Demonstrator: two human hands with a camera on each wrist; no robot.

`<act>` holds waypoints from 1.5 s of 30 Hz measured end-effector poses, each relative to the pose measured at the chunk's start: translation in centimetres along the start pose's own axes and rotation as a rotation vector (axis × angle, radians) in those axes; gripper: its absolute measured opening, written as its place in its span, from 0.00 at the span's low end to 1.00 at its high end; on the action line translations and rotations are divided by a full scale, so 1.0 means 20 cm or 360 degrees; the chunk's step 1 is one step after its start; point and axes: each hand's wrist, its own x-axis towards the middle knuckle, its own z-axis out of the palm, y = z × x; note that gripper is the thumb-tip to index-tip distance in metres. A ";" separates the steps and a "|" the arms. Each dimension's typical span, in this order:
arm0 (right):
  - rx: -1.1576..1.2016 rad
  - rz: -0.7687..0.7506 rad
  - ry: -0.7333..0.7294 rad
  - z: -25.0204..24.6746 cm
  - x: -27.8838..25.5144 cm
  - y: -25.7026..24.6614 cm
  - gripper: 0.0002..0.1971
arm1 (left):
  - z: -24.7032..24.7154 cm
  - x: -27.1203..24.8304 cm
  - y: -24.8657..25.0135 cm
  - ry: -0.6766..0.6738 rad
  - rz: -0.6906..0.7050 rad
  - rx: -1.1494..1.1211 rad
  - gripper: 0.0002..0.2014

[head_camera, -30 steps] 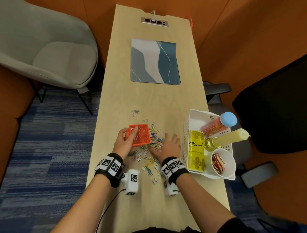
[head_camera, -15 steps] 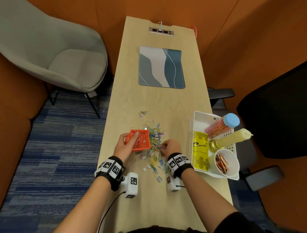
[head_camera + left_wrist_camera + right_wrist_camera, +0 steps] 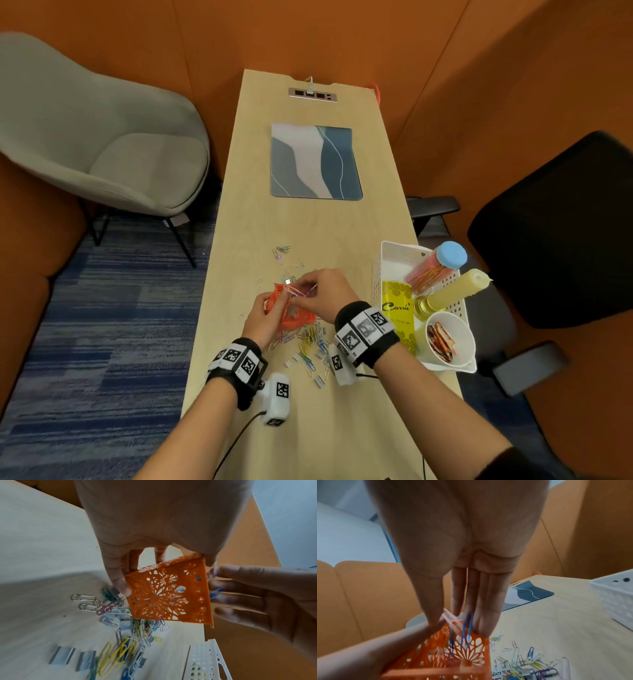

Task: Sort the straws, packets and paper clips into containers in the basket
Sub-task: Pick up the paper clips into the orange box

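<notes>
My left grip (image 3: pixel 265 317) clamps the orange box (image 3: pixel 295 313); my right grip (image 3: pixel 327 293), directly above it, pinches paper clips (image 3: pixel 467 623).

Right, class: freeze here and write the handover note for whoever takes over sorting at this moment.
Left hand: grips the orange box, lifted off and tilted above the table.
Right hand: fingers nearly straight, pinching a few paper clips over the box's mouth.
Done: straws in the blue-capped tube and packets in the white cup, both in the white basket.
Left: drop these clips, gather the loose clips from the table, then set the box in the basket.
</notes>
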 end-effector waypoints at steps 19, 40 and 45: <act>-0.0645 0.0277 -0.0142 0.37 0.19 0.40 0.27 | -0.28 0.06 -0.06 0.0308 -0.0103 -0.0093 0.40; 0.0551 0.0143 0.0018 0.05 0.24 0.17 0.04 | -0.09 0.15 0.05 0.0130 -0.0033 0.0157 0.31; -0.0223 0.0397 -0.0103 0.18 0.28 0.32 0.19 | -0.19 0.15 0.03 0.0227 -0.0047 0.0178 0.28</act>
